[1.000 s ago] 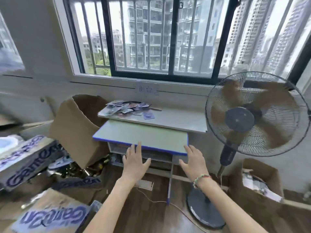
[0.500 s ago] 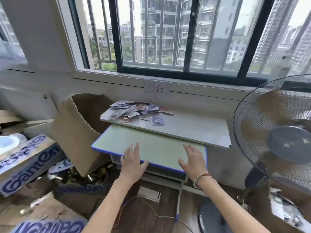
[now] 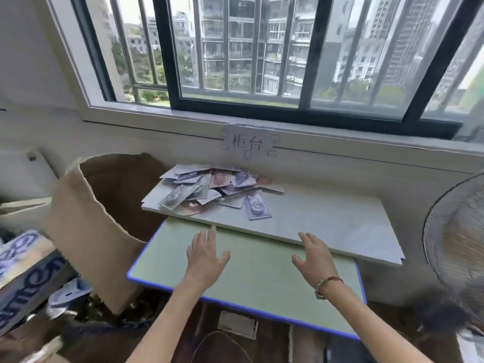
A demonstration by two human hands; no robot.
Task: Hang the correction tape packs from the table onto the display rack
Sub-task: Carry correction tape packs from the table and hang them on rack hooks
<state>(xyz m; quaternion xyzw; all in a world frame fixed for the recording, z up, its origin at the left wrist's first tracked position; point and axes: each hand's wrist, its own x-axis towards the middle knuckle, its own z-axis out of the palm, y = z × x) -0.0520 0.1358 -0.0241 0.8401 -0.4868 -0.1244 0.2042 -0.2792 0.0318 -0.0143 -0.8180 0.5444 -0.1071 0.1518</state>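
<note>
A loose pile of correction tape packs (image 3: pixel 209 188) lies on the left part of a white board (image 3: pixel 327 226) under the window. One purple pack (image 3: pixel 256 206) lies apart at the pile's right edge. The board rests on the far side of a green table (image 3: pixel 251 279) with a blue rim. My left hand (image 3: pixel 207 254) and my right hand (image 3: pixel 315 256) hover over the green top with fingers spread, holding nothing, both short of the pile. No display rack is in view.
A large open cardboard box (image 3: pixel 89 226) stands against the table's left side. Printed boxes (image 3: pixel 23 273) are stacked at the far left. A standing fan (image 3: pixel 455 247) fills the right edge. A paper sign (image 3: pixel 247 142) is taped below the window sill.
The view has come closer to the table and shifted left, pushing the fan toward the right edge. Both hands have moved forward from the table's front edge to over its top.
</note>
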